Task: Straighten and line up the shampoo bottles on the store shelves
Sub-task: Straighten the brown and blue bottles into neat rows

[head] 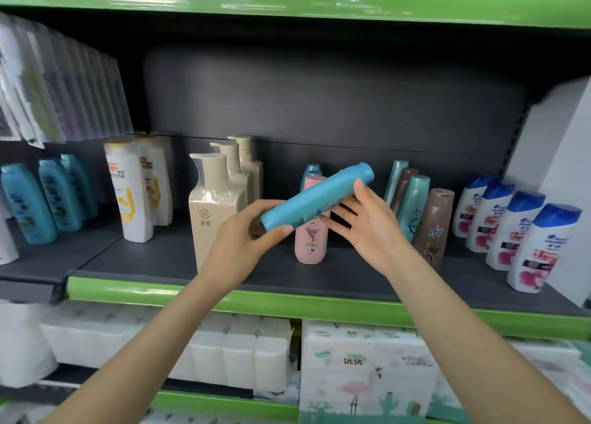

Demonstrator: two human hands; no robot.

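A turquoise shampoo bottle [316, 196] lies tilted in the air in front of the dark shelf [166, 263], cap end up to the right. My left hand [246, 235] grips its lower end. My right hand [367, 222] is spread with straight fingers under and beside the upper half, thumb touching near the cap. Behind the bottle stands a pink bottle [311, 241] with another turquoise bottle [311, 171] at the back.
Cream pump bottles [214, 212] stand left of my hands, white Pantene bottles [132, 190] and blue bottles [25, 203] further left. Teal and brown bottles [431, 228] and white blue-capped bottles [537, 251] stand right. Tissue packs [367, 369] fill the lower shelf.
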